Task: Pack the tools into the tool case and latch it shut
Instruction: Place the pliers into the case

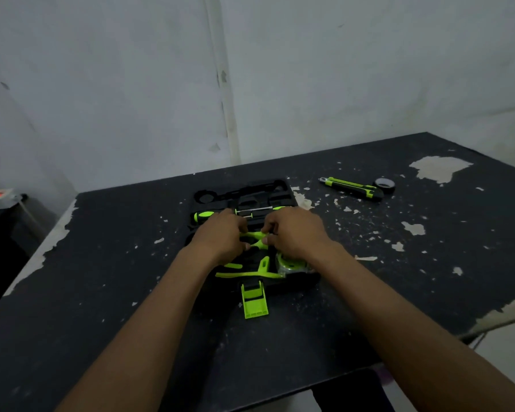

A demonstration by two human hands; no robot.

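Left hand point(220, 233) and right hand point(295, 231) both pinch green-handled pliers point(254, 240) over the open tool case point(244, 194). Risk: handles misaligned with their recess; lid won't latch.

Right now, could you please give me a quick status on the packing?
Both hands, left hand and right hand, pressing green-handled pliers into open black tool case. Green-and-black utility knife and black tape roll still out on table.

We have 1 view, worn on the head, looking forward and down across the dark counter point(107, 263) toward the wall corner point(226, 114). Both forearms reach in from the bottom edge, close below us, wide-angle.
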